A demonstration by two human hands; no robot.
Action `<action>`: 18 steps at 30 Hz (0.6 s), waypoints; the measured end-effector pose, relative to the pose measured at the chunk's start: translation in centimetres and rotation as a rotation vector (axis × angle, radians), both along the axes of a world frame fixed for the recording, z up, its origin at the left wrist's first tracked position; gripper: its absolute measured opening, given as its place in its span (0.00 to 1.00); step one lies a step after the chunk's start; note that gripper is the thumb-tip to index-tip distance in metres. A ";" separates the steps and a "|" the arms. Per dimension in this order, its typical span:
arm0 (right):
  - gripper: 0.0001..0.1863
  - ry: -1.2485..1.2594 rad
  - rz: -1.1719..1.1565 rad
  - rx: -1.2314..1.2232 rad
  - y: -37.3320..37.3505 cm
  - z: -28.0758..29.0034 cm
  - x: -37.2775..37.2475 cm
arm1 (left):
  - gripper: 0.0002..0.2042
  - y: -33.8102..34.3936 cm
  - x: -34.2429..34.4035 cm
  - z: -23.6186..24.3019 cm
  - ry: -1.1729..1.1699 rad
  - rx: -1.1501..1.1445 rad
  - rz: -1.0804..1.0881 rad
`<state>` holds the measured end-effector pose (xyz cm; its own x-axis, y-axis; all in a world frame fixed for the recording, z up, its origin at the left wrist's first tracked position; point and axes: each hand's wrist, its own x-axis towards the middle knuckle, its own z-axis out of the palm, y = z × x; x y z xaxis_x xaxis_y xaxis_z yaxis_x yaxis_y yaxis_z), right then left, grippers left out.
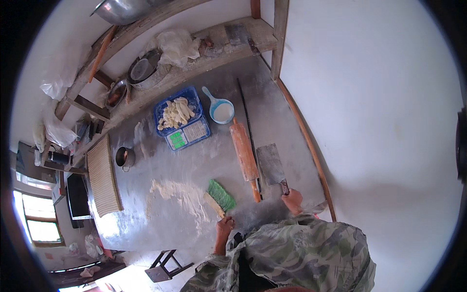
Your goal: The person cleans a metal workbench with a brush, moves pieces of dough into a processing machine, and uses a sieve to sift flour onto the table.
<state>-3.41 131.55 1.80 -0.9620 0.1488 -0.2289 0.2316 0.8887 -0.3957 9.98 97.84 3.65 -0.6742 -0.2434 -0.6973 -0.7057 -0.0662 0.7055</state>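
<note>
Near the front edge of the metal worktable (170,165), my left hand (224,227) is closed around the handle of a brush with green bristles (221,195). The bristles rest on or just over the tabletop, beside a smear of pale flour (177,192). To the right, my right hand (293,200) grips the dark handle of a cleaver-like tool with a wide rectangular blade (271,163). That blade lies flat or nearly flat by a wooden rolling pin (244,152). A long thin dark rod (245,114) runs alongside the pin.
Farther back stand a blue scale (197,132) carrying pale dough pieces (176,113) and a blue-and-white dipper (223,113). A metal cup (125,158) and a slatted mat (104,177) are at left. Wooden shelves (194,59) span the back; a white wall (384,121) bounds the right.
</note>
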 end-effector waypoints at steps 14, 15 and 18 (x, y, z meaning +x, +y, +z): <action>0.07 -0.003 -0.214 -1.650 -3.0 22.4 -19.8 | 0.13 -0.8 0.3 -1.5 0.050 -0.049 0.020; 0.07 0.039 -0.176 -1.685 -4.2 24.0 -22.2 | 0.13 -0.7 0.0 -1.6 0.066 -0.037 0.033; 0.08 0.070 -0.070 -1.686 -10.3 24.6 -31.1 | 0.13 -1.2 0.9 -0.5 0.101 -0.113 0.023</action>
